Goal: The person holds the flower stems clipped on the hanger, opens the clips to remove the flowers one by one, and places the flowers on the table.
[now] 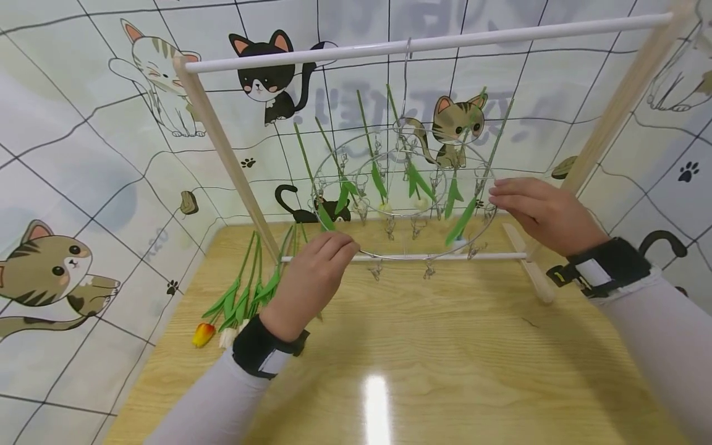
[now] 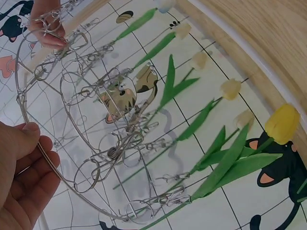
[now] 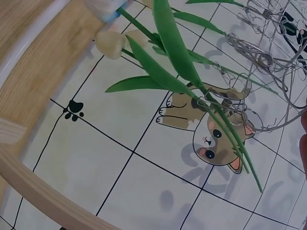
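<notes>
A round wire clip hanger (image 1: pixel 384 256) with two rings and several dangling clips hangs by its hook from a white rod. My left hand (image 1: pixel 314 275) pinches the outer ring at its near left, thumb and fingers on the wire in the left wrist view. At the ring's right side, my right hand (image 1: pixel 547 213) holds the wire between fingers and thumb; its own wrist view catches only fingertips. Several artificial tulips hang head down from the clips, among them a yellow tulip (image 2: pixel 282 123), a cream tulip (image 3: pixel 109 44) and a bluish-white tulip (image 1: pixel 458 243).
Wooden posts (image 1: pixel 222 148) carry the white rod (image 1: pixel 345 53) over a wooden table (image 1: pixel 423 346). Left of the frame lie more tulips, including an orange-yellow tulip (image 1: pixel 203 334) and a white tulip (image 1: pixel 228 337). A cat-patterned wall covering (image 1: pixel 356 18) stands close behind.
</notes>
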`<state>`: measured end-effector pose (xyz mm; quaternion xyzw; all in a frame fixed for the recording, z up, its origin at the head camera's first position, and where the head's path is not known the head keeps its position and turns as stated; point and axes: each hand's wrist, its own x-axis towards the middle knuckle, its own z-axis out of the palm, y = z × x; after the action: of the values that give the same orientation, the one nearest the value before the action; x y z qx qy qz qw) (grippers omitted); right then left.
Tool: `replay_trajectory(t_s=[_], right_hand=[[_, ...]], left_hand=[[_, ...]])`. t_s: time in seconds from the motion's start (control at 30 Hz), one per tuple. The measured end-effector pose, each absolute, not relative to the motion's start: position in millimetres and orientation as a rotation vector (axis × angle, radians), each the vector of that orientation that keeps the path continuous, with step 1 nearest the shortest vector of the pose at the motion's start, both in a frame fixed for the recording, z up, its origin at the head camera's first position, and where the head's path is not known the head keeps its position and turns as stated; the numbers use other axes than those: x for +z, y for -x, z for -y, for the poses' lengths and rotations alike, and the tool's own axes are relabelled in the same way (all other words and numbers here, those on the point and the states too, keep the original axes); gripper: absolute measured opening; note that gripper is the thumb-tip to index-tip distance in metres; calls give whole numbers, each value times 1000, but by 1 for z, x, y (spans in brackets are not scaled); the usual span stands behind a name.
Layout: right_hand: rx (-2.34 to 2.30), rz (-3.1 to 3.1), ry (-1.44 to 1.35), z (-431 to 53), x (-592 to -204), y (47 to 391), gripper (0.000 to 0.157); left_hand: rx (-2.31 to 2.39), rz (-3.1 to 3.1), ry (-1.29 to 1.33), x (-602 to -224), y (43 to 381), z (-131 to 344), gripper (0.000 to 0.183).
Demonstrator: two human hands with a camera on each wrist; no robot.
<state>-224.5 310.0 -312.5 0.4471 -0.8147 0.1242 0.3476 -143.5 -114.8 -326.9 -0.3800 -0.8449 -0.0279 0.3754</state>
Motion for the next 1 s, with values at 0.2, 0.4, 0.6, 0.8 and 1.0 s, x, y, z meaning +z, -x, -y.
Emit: replay_trajectory(t_s=[0.2, 0.4, 0.6, 0.8, 1.0], right_hand=[[320, 2112, -1280, -309, -309, 214, 57], [322, 2082, -1347, -304, -306, 205, 53], [195, 2104, -1354, -299, -304, 192, 31], [77, 2132, -1358, -291, -299, 178, 58], [53, 2114, -1415, -282, -297, 169, 61]], left_hand=[[-175, 2197, 949, -328, 152, 122, 30], [-272, 2241, 924, -329, 157, 129, 31], [-310, 2253, 882, -328, 160, 129, 31], [-328, 2264, 837, -327, 164, 129, 32], [-366, 2260, 784, -324, 165, 127, 31]])
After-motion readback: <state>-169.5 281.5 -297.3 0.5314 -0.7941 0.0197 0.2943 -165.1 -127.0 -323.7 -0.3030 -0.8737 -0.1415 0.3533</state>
